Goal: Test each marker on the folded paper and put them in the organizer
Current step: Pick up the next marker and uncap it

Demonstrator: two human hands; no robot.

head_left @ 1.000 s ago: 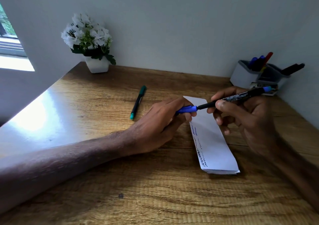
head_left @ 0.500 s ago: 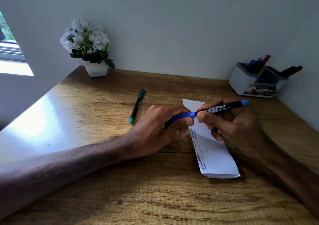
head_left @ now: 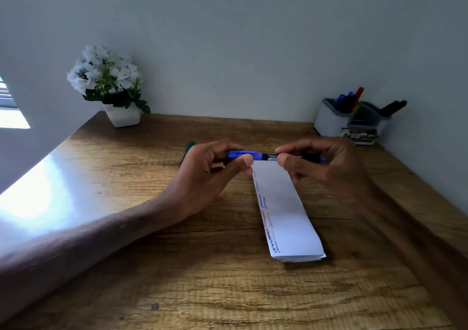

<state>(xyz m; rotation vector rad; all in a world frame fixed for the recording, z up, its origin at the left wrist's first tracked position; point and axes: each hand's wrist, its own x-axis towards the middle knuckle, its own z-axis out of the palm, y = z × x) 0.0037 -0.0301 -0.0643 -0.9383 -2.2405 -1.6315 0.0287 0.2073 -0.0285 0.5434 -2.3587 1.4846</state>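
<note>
Our left hand (head_left: 202, 177) curls thumb and fingers round the blue cap end of the marker (head_left: 268, 156), and our right hand (head_left: 329, 167) pinches its black barrel. The marker lies level between them, over the far end of the folded paper (head_left: 286, 210), which lies on the wooden table (head_left: 228, 291). The organizer (head_left: 329, 119) stands at 2 o'clock from our hands. A green marker (head_left: 190, 145) peeks out behind our left hand, and a flower pot (head_left: 122, 117) sits at 10 o'clock.
</note>
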